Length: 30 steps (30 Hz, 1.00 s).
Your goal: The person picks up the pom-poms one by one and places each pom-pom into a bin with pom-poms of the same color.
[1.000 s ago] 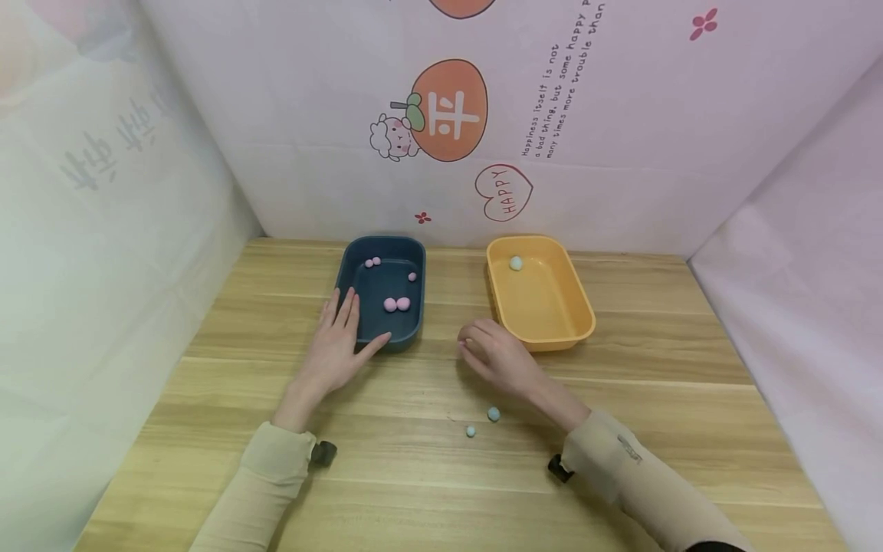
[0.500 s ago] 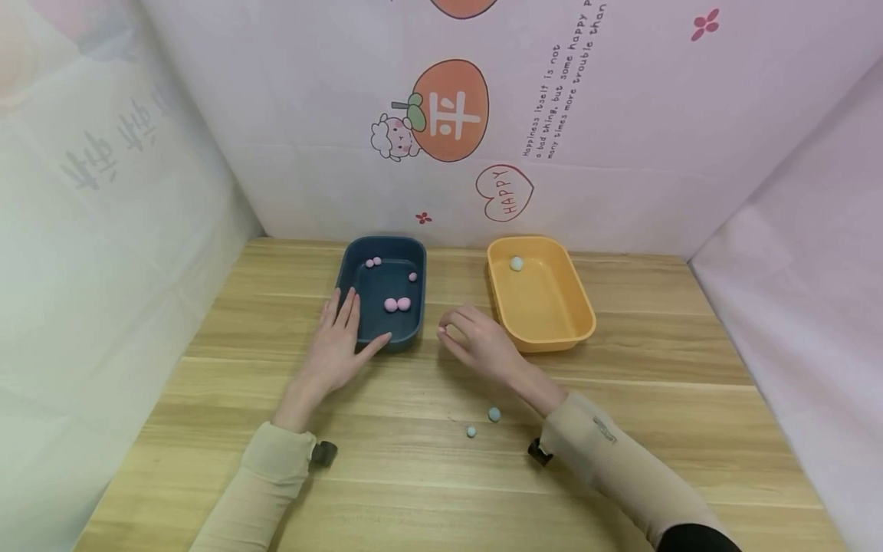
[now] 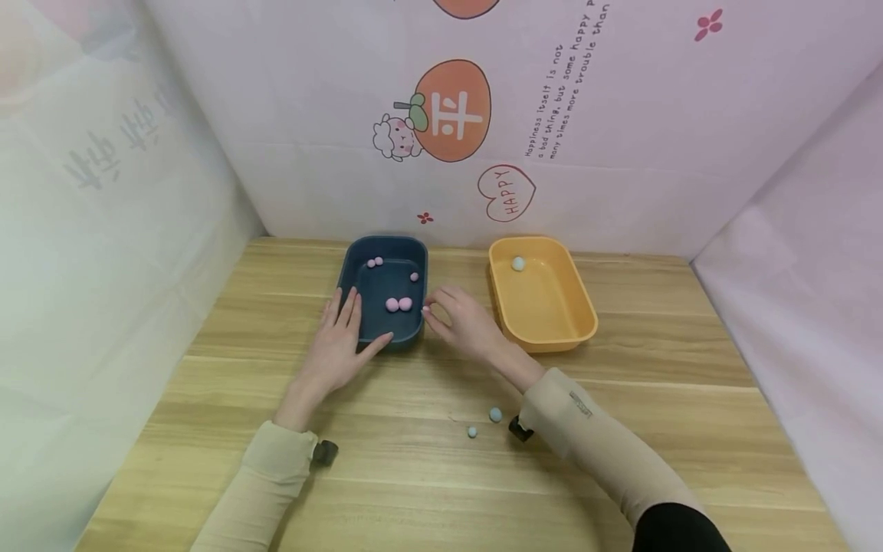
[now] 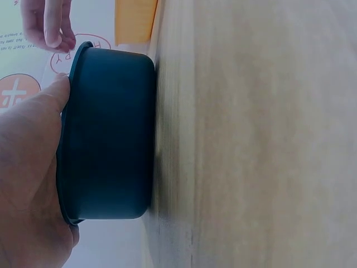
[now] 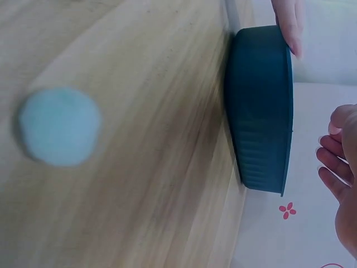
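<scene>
My left hand [image 3: 333, 354] lies with straight fingers over the near left rim of a dark blue tray [image 3: 407, 337]. In the left wrist view, its thumb [image 4: 58, 89] stretches along that rim. Several pink balls [image 3: 405, 304] of two sizes sit inside the tray. At the tray's right rim, my right hand [image 3: 469, 330] pinches a small pink ball [image 5: 334, 129] between thumb and fingertips. The right wrist view has this hand above rim height, its other fingers loosely curled.
A yellow tray [image 3: 545, 299] stands to the right, holding one pale blue ball [image 3: 518, 264]. Two more pale blue balls, a larger one [image 3: 495, 415] and a smaller one [image 3: 472, 432], lie on the wooden table [image 3: 386, 491] nearer me. A printed cloth [image 3: 310, 176] hangs behind the trays.
My right hand has moved left and away from me, from beside the yellow tray to the blue tray's right rim, carrying the pink ball. My left hand has stayed put.
</scene>
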Motion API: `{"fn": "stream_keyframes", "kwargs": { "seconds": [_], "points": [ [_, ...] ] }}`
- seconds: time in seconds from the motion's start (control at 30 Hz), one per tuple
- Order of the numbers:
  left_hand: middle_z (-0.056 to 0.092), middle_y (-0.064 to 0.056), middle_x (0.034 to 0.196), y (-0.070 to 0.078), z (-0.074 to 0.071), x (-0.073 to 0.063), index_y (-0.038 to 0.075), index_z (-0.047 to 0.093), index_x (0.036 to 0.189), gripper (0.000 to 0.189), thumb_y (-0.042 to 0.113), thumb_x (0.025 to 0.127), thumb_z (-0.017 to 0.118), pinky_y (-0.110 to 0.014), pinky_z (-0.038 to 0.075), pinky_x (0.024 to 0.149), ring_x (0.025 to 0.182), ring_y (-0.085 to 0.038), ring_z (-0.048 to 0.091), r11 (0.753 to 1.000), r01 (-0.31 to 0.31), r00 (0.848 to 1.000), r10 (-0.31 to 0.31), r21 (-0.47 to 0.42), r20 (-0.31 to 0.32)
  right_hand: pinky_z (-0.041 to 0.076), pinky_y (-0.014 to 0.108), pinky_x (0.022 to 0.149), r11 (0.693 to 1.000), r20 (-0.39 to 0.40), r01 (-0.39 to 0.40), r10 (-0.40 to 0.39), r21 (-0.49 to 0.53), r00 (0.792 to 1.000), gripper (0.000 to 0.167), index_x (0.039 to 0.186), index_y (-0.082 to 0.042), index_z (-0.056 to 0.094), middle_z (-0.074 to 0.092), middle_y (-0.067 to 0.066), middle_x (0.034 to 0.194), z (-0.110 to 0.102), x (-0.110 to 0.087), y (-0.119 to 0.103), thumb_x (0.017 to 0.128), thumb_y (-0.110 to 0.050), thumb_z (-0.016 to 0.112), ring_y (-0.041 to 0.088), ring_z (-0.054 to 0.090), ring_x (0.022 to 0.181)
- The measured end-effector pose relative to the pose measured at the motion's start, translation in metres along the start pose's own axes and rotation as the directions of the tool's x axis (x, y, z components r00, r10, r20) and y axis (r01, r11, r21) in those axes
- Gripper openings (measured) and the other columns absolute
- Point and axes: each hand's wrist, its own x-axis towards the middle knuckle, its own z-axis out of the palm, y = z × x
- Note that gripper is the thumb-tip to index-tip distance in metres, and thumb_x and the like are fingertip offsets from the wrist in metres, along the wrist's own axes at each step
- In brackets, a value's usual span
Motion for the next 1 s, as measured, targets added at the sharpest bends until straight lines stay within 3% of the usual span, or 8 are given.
{"fn": "stream_keyframes", "kwargs": {
  "seconds": [0.23, 0.43, 0.63, 1.0],
  "points": [
    [0.008, -0.021, 0.186, -0.002, 0.000, 0.000, -0.006, 0.016, 0.173, 0.108, 0.072, 0.107, 0.051, -0.062, 0.011, 0.141, 0.174, -0.042, -0.001, 1.000, -0.002, 1.000, 0.002, -0.001, 0.005, 0.065, 0.040, 0.100, 0.999, 0.030, -0.048, 0.048, 0.010, 0.998, 0.012, 0.113, -0.003, 0.074, 0.075, 0.013, 0.115, 0.006, 0.018, -0.003, 0.104, -0.011, 0.075, 0.028, 0.072, 0.108],
    [0.009, -0.021, 0.186, -0.004, 0.001, 0.000, -0.007, 0.015, 0.173, 0.108, 0.072, 0.107, 0.051, -0.063, 0.011, 0.141, 0.174, -0.043, -0.001, 1.000, -0.011, 1.000, 0.011, 0.009, 0.006, 0.061, 0.041, 0.112, 0.994, 0.067, -0.099, 0.096, 0.053, 0.993, 0.011, 0.114, -0.003, 0.072, 0.074, 0.015, 0.125, 0.012, 0.032, -0.003, 0.107, -0.011, 0.072, 0.031, 0.071, 0.126],
    [0.009, -0.021, 0.186, -0.005, 0.001, 0.000, -0.006, 0.015, 0.173, 0.109, 0.074, 0.107, 0.050, -0.062, 0.012, 0.141, 0.174, -0.042, -0.001, 1.000, -0.012, 1.000, 0.012, 0.013, 0.005, 0.063, 0.039, 0.102, 0.990, 0.113, -0.133, 0.127, 0.044, 0.985, 0.014, 0.118, -0.002, 0.072, 0.072, 0.014, 0.120, 0.018, 0.048, 0.000, 0.108, -0.012, 0.071, 0.028, 0.067, 0.111],
    [0.011, -0.021, 0.186, -0.003, 0.002, 0.001, -0.005, 0.017, 0.173, 0.108, 0.075, 0.107, 0.048, -0.060, 0.012, 0.142, 0.174, -0.042, 0.001, 1.000, -0.019, 1.000, 0.019, 0.017, -0.010, 0.063, 0.040, 0.104, 0.985, 0.127, -0.174, 0.171, 0.018, 0.977, 0.017, 0.118, 0.001, 0.072, 0.072, 0.017, 0.121, 0.027, 0.067, 0.009, 0.107, -0.010, 0.072, 0.031, 0.069, 0.115]
  ]
}}
